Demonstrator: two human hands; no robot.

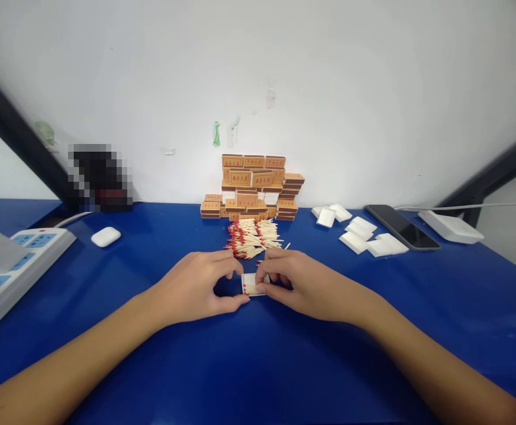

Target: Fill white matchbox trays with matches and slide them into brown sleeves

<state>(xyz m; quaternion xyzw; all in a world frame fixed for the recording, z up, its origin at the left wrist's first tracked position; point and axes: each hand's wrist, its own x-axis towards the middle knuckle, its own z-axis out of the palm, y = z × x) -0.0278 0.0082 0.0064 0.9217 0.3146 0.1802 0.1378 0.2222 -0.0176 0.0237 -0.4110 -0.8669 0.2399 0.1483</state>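
A small white matchbox tray point(249, 282) lies on the blue table with several red-headed matches inside it, their heads toward the left. My left hand point(196, 287) steadies the tray's left end, thumb at the near corner and forefinger at the far one. Over the tray's right part, my right hand point(291, 282) has thumb and fingertips pinched on matches; the fingers hide much of them. Just beyond both hands is a heap of loose matches point(251, 239), most with red heads to the left. A few single matches lie between the heap and my right hand.
Stacked yellow-brown matchboxes point(253, 183) stand against the wall behind the heap. White empty trays point(358, 227) and a phone point(401, 226) lie to the right, with a white box point(451, 226) beyond. At left are a white earbud case point(106, 236) and a power strip point(28, 260).
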